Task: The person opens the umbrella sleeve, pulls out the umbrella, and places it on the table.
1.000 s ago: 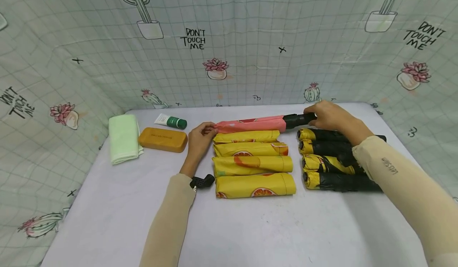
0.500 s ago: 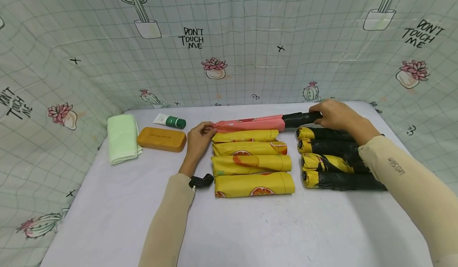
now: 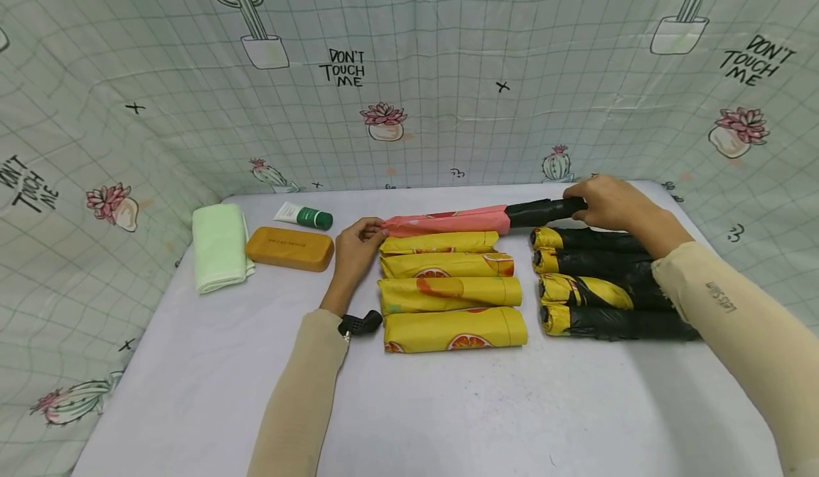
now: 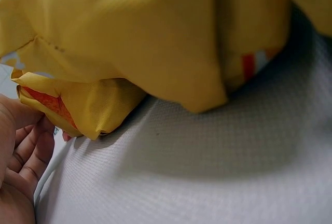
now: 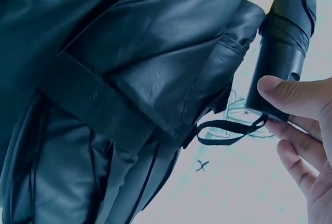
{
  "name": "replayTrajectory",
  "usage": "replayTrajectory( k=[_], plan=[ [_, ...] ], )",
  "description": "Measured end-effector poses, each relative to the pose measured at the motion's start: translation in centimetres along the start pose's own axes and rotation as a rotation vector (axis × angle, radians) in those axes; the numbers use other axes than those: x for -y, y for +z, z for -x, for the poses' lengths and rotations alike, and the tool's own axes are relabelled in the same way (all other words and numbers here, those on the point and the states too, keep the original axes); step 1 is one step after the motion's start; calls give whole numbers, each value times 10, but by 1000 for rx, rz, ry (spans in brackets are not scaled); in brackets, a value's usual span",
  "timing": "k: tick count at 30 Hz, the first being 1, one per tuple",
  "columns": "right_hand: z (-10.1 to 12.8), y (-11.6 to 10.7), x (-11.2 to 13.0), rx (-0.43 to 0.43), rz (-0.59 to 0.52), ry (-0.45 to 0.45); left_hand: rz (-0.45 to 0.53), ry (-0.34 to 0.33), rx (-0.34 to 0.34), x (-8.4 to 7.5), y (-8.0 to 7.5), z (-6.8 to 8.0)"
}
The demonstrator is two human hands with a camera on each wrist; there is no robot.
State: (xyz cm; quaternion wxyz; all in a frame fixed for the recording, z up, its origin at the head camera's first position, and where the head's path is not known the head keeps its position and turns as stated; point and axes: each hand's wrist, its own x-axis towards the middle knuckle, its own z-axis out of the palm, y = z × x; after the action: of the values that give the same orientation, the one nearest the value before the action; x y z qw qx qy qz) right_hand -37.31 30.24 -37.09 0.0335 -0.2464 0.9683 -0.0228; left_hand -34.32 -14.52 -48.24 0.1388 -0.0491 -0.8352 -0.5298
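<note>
A black folded umbrella [image 3: 540, 213] sticks partway out of a pink fabric sleeve [image 3: 448, 222] at the back of the table. My right hand [image 3: 611, 205] grips the umbrella's end. In the right wrist view, thumb and fingers hold its black handle [image 5: 275, 76], which has a wrist strap [image 5: 223, 135]. At the sleeve's far left end, my left hand [image 3: 356, 251] pinches the pink fabric. Several yellow sleeves with an orange-slice print [image 3: 448, 332] lie stacked in a row just in front. The left wrist view shows mostly yellow fabric [image 4: 155, 37], with the pink sleeve nearly hidden.
Several folded black-and-yellow umbrellas [image 3: 614, 323] lie side by side under my right forearm. To the left are a brown glasses case [image 3: 291, 249], a white-and-green tube [image 3: 304, 216] and a folded pale green towel [image 3: 220, 248]. A patterned cloth [image 3: 441, 72] hangs behind the white table [image 3: 448, 413].
My right hand has moved to the right, drawing more of the black umbrella out of the pink sleeve. My left hand has stayed at the sleeve's left end.
</note>
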Motion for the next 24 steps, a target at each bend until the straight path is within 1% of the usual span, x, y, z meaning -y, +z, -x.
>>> replayTrajectory(
  k=[4, 14, 18, 24],
  plan=[
    [4, -3, -5, -14, 9, -12, -1, 5, -2, 0, 0, 0],
    [14, -6, -21, -51, -9, -15, 12, 8, -1, -2, 0, -1],
    [19, -8, -27, -60, 6, -12, -4, 1, 2, -1, 1, 0],
    [26, -10, -38, -66, 11, -1, 10, -3, 8, 0, 0, 0]
  ],
)
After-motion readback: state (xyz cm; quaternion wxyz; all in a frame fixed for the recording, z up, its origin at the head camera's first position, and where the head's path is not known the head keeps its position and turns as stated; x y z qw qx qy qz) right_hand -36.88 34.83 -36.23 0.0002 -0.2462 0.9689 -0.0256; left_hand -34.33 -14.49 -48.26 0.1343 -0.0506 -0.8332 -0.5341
